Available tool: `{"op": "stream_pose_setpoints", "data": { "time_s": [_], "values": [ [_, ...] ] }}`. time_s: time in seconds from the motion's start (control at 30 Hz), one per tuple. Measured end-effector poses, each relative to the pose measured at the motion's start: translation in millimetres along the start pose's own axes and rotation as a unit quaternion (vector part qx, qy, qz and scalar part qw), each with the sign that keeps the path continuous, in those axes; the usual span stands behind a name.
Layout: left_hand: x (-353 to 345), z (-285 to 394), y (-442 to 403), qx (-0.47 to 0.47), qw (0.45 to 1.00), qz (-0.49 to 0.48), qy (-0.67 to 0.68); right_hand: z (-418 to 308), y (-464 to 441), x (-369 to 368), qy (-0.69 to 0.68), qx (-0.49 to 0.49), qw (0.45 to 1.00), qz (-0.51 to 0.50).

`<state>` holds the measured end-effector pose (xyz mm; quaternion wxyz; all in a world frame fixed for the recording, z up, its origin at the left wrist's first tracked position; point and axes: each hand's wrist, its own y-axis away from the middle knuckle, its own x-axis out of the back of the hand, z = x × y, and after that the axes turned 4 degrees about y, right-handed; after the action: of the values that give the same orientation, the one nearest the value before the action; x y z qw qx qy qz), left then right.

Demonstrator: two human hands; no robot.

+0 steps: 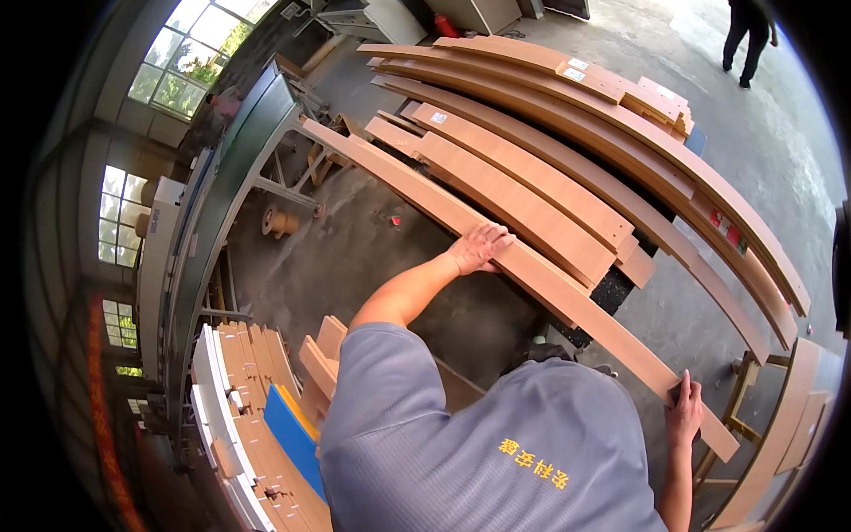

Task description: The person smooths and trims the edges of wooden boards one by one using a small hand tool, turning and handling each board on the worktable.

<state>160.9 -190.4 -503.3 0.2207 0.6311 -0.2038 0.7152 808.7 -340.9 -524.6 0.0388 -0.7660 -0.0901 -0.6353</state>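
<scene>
A long narrow wood-coloured board runs diagonally from a green-topped machine to the lower right. My left hand grips it near the middle, with the fingers over its top face. Near its lower right end, my right hand is closed round a small dark object against the board's edge. The palm side of that hand is hidden. Shorter wood-coloured boards lie stacked just beyond the long one.
More long boards lie farther back. Stacked panels and a blue piece are at lower left. A wooden frame stands at right. A spool sits on the floor. One person is at top right, another behind the machine.
</scene>
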Motion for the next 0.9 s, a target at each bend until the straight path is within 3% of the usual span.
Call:
{"op": "stream_pose_setpoints", "data": {
  "time_s": [0.13, 0.3, 0.4, 0.47, 0.57, 0.7, 0.8, 0.83, 0.87, 0.9],
  "values": [
    [8, -16, 4, -0.026, 0.997, -0.055, 0.037, -7, 6, 12, -0.008, -0.005, 1.0, 0.011],
    [27, -14, 14, -0.104, 0.986, 0.031, 0.125, -8, 30, 39, -0.101, -0.005, 0.994, 0.034],
    [25, -19, 1, -0.078, 0.994, 0.028, 0.069, 10, 15, 45, -0.068, 0.013, 0.997, 0.016],
    [29, -18, -16, -0.092, 0.991, 0.066, 0.068, 15, 3, 49, -0.103, -0.04, 0.993, 0.033],
    [26, -20, -31, -0.06, 0.995, 0.021, 0.077, 35, -12, 46, -0.12, -0.079, 0.99, 0.008],
    [20, -11, -36, -0.029, 0.994, 0.053, 0.094, 72, -32, 37, -0.134, -0.075, 0.986, -0.059],
    [27, -3, -26, -0.075, 0.993, -0.014, 0.086, 84, -50, 33, -0.12, -0.074, 0.984, -0.104],
    [22, -5, -25, -0.057, 0.993, -0.037, 0.1, 80, -57, 33, -0.117, -0.029, 0.985, -0.12],
    [2, -14, -24, -0.067, 0.995, -0.015, 0.078, 79, -53, 31, -0.12, -0.042, 0.984, -0.126],
    [-10, -21, -28, -0.076, 0.992, -0.052, 0.083, 75, -52, 35, -0.076, -0.061, 0.987, -0.127]
  ]
}}
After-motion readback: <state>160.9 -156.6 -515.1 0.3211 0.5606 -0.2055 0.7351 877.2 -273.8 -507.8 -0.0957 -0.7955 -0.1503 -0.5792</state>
